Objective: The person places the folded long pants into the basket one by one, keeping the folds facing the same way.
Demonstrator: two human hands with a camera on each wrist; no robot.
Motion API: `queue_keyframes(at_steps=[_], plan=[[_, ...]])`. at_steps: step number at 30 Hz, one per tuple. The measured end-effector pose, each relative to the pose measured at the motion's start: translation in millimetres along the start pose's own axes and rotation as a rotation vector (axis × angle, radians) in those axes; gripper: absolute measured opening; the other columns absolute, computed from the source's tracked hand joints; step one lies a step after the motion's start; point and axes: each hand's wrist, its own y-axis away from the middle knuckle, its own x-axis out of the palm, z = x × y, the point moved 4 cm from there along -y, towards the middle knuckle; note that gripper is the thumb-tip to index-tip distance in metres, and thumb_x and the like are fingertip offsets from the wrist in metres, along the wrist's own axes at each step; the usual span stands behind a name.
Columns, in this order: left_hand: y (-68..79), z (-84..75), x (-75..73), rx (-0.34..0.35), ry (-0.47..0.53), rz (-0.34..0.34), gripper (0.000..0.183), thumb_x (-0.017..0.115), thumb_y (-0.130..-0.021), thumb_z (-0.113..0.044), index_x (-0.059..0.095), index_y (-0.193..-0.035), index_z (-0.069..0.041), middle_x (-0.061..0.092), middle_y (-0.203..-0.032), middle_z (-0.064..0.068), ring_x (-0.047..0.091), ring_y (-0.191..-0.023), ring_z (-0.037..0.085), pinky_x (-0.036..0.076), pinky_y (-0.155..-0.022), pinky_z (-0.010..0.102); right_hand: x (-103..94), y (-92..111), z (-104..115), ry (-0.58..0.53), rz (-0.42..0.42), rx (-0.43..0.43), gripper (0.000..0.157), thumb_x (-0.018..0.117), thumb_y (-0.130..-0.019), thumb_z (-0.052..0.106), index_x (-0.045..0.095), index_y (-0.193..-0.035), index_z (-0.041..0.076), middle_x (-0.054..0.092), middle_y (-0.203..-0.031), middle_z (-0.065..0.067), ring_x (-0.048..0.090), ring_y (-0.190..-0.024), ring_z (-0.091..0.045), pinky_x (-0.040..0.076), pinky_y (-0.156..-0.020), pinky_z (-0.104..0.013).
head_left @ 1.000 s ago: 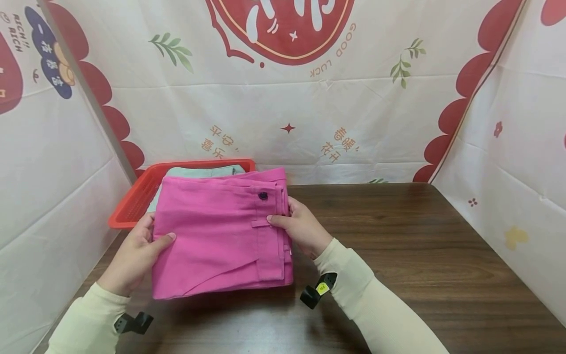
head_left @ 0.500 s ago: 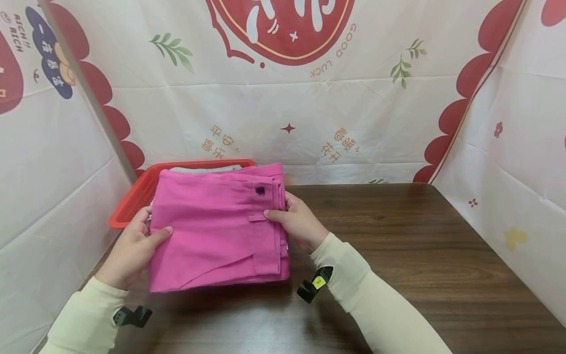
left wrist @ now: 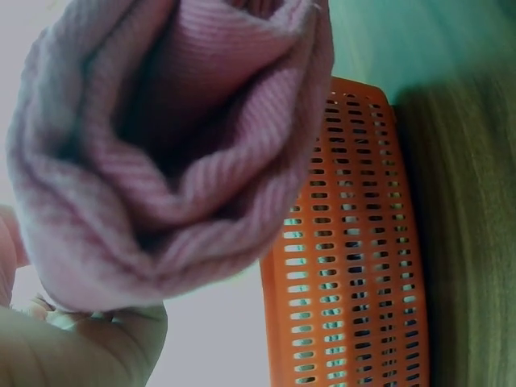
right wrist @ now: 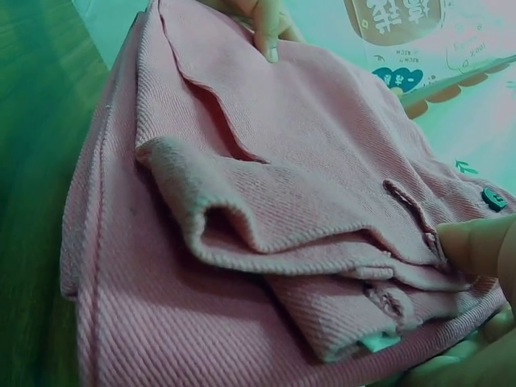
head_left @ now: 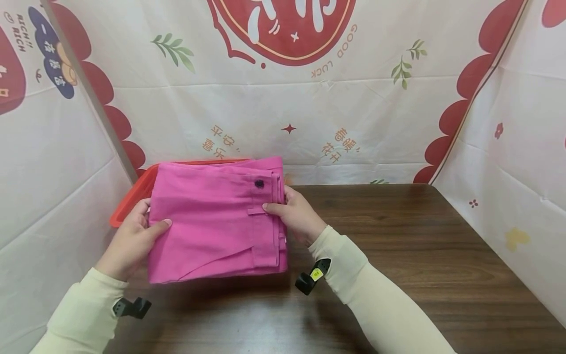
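Note:
Folded pink pants (head_left: pixel 208 221) with a dark button and a belt loop at the waistband are held up between both hands. My left hand (head_left: pixel 130 246) grips the folded left edge, thumb on top and fingers underneath. At the waistband side, my right hand (head_left: pixel 302 219) pinches the layers, its thumb beside the belt loop. Behind and below the pants stands a red plastic basket (head_left: pixel 132 200), mostly covered by them in the head view. The left wrist view shows the basket's slotted wall (left wrist: pixel 278 322), with pale cloth visible through the slots.
The basket is at the back left of a brown wooden table (head_left: pixel 389 231), close to the left wall. White printed cloth (head_left: pixel 274 108) encloses the table at the back and both sides.
Both hands have carried the pants away from me and slightly left, farther over the basket. The mint-coloured cloth in the basket, visible earlier, is now hidden behind the pants in the head view.

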Motion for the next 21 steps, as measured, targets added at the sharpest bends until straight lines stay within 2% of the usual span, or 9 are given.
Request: queue_keyframes(at_steps=[4,12,21], plan=[[-3.8,-3.0,-2.1,0.021,-0.006,-0.010,0.038,0.057,-0.101,-0.016,0.037,-0.134,-0.013,0.059,-0.116,-0.001,0.065,-0.092,0.011,0.056,-0.073,0.027,-0.2,-3.7,3.6,0.000,-0.005,0.010,0.044,0.064,-0.092,0.001,0.051,-0.134,0.006,0.065,-0.114,-0.017,0.068,-0.090,-0.025,0.058,-0.079,-0.041],[-10.8,-13.1,-9.7,0.051,-0.094,-0.028,0.040,0.056,-0.101,-0.014,0.035,-0.134,-0.004,0.057,-0.116,0.000,0.064,-0.088,0.007,0.055,-0.071,0.024,1.6,-10.2,12.6,0.019,-0.010,0.004,0.042,0.065,-0.092,0.003,0.052,-0.132,0.008,0.064,-0.113,-0.016,0.068,-0.088,-0.026,0.058,-0.077,-0.041],[-19.4,-17.9,-16.1,0.067,-0.052,-0.044,0.039,0.055,-0.101,-0.007,0.036,-0.135,-0.006,0.055,-0.118,-0.004,0.061,-0.091,0.006,0.054,-0.072,0.023,5.3,-19.3,19.6,0.031,-0.020,0.008,0.038,0.064,-0.093,0.004,0.053,-0.130,0.008,0.064,-0.114,-0.016,0.068,-0.090,-0.026,0.057,-0.078,-0.041]])
